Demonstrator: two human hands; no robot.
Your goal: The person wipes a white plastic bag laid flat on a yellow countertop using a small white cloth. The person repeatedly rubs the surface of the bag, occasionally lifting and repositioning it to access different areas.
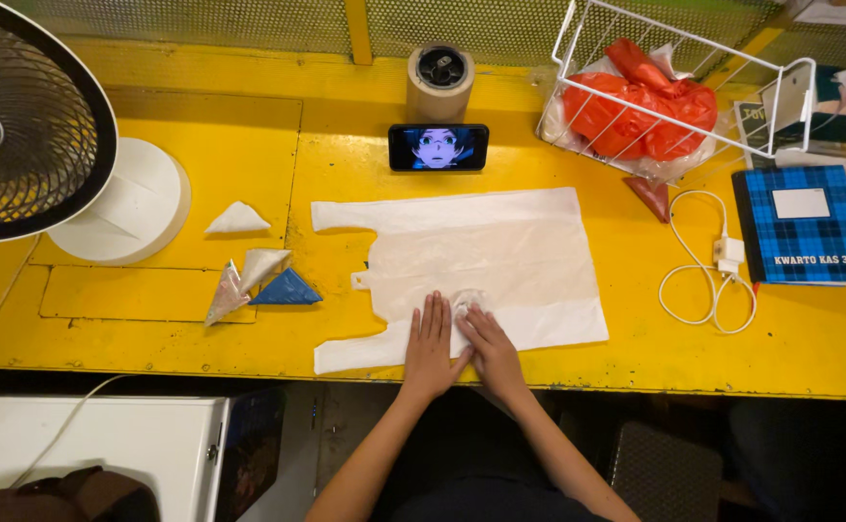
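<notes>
A white plastic carrier bag (481,251) lies spread flat on the yellow table (365,164), handles pointing left. My left hand (430,345) presses flat on the bag's near edge, fingers together and pointing away from me. My right hand (489,346) rests beside it on the same edge, fingers on a small crumpled spot of the plastic. Neither hand grips anything.
Folded bag triangles lie at left: a white one (236,219), a translucent one (249,275) and a blue one (287,289). A fan (31,121) stands far left. A phone (438,147) leans on a tape roll (439,82). A wire basket (679,87) holds red bags. A white cable (708,275) and blue notebook (802,224) sit right.
</notes>
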